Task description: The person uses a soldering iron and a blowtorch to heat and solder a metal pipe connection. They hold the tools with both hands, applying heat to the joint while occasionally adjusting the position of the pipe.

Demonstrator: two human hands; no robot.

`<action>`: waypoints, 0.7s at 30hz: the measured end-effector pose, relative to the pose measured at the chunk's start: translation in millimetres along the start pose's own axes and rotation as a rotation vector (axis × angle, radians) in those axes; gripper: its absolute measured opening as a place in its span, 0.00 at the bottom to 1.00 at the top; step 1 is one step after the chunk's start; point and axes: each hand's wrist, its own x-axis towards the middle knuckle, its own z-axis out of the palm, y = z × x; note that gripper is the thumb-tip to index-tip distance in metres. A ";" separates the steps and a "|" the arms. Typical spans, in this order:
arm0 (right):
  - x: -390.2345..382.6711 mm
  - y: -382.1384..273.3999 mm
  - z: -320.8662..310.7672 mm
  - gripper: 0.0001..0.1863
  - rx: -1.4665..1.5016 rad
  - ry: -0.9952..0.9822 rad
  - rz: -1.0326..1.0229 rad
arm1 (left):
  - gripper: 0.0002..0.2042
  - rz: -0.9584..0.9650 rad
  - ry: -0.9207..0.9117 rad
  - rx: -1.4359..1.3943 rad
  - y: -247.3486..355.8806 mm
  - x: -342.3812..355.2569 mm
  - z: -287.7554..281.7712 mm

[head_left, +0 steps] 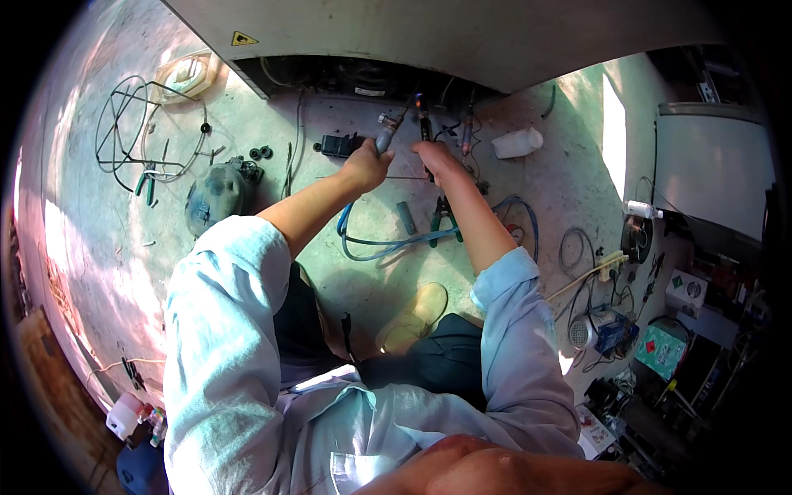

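Left hand [368, 168], near 12 o'clock: fingers wrapped round grey cylindrical metal-topped tool [386, 135]. Right hand [440, 162], 1 o'clock: fingers curled tight round slim black stick-shaped tool [425, 125]. Both tools at 12, toward large pale metal cabinet [462, 37]. Black rectangular part [338, 146], 11 o'clock.

A grey cylindrical tool [385, 136] with a metallic collar and thin stem slants away to the right, held over the concrete floor [355, 285]. Just right of it, a slim black tool [425, 125] points almost straight away, its tip orange and bluish.
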 end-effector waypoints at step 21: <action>35.7 31.4 20.6 0.20 -0.202 0.313 -0.093 | 0.20 0.001 -0.018 0.009 4.5 -1.6 0.1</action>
